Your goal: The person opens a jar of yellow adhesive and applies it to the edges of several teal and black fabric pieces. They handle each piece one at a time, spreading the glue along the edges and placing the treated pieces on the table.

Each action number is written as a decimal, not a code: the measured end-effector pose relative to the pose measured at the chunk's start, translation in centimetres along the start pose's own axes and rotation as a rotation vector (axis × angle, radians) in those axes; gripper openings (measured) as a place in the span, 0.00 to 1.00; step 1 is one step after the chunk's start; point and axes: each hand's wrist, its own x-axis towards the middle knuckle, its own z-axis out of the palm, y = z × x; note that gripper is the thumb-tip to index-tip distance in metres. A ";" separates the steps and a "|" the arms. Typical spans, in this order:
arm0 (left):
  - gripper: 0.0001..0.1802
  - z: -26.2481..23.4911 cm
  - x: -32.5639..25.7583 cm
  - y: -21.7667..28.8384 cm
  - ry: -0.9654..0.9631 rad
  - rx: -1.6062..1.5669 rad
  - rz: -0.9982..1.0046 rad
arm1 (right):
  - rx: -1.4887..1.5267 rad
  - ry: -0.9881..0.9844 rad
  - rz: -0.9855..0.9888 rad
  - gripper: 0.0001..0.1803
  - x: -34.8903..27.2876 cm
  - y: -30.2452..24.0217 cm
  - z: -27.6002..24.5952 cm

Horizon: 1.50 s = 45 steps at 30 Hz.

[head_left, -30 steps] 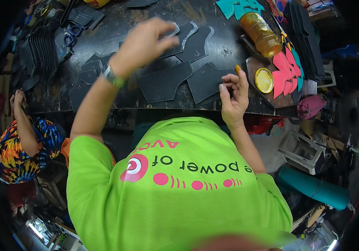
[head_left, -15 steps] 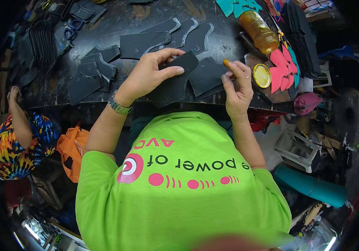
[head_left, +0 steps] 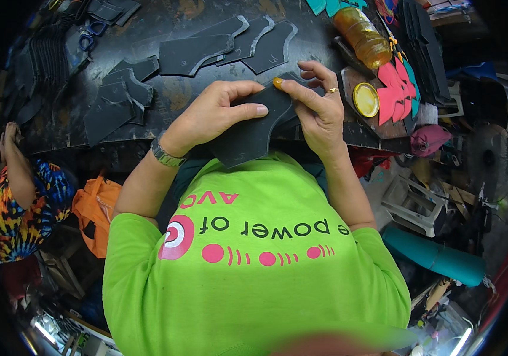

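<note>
My left hand pinches a black cut-out piece with a curved edge, tilted over the table's near edge, thumb on top. My right hand has its fingers apart. Its index fingertip carries a yellow-brown blob, like glue, and touches the far edge of the piece. Under the right hand lie more black pieces, partly hidden. Beyond my hands, several similar pieces with pale grey curved borders overlap on the table. Another group lies to the left.
Right of my right hand are a round yellow lid, a plastic jar of amber stuff and pink cut-outs. Blue-handled scissors and stacked black pieces lie far left. Another person's arm is at the left.
My right hand has moved left, bringing its coated fingertip from beside the piece onto its far edge. The held piece has come slightly nearer to my body.
</note>
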 end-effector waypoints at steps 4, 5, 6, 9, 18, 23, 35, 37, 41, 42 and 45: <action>0.15 0.0 -0.2 0.0 0.009 -0.136 -0.039 | -0.003 0.057 -0.037 0.29 -0.3 0.0 -0.1; 0.15 0.0 -0.3 0.0 0.020 -0.174 -0.050 | -0.002 0.075 -0.054 0.29 -0.4 0.0 -0.2; 0.15 0.1 -0.3 0.0 0.024 -0.209 -0.054 | -0.020 0.082 -0.065 0.29 -0.5 -0.1 -0.2; 0.15 0.5 -0.2 0.0 0.042 -0.300 -0.056 | -0.070 0.124 -0.103 0.29 -0.9 -0.3 -0.2; 0.13 1.3 0.5 -0.3 0.114 -0.436 0.024 | -0.250 0.180 -0.191 0.27 -1.2 -1.4 0.5; 0.12 0.9 0.6 -0.4 0.132 -0.427 0.068 | -0.191 0.078 -0.212 0.26 -1.3 -2.1 0.1; 0.13 -0.6 0.9 -1.4 0.064 -0.589 0.053 | -0.005 -0.030 -0.188 0.23 -1.5 -2.9 -0.4; 0.13 -0.7 1.2 -1.7 0.063 -0.630 0.026 | -0.001 -0.013 -0.212 0.23 -1.7 -2.9 -0.4; 0.14 -1.2 1.2 -1.8 0.070 -0.670 0.013 | -0.020 0.025 -0.277 0.22 -1.9 -2.7 -0.4; 0.13 -1.7 1.2 -1.5 0.148 -0.672 0.051 | -0.020 0.013 -0.292 0.22 -1.9 -2.6 -0.6; 0.15 -5.2 1.5 0.2 0.317 -0.574 0.163 | -0.018 -0.008 -0.298 0.21 -2.2 -2.0 -1.3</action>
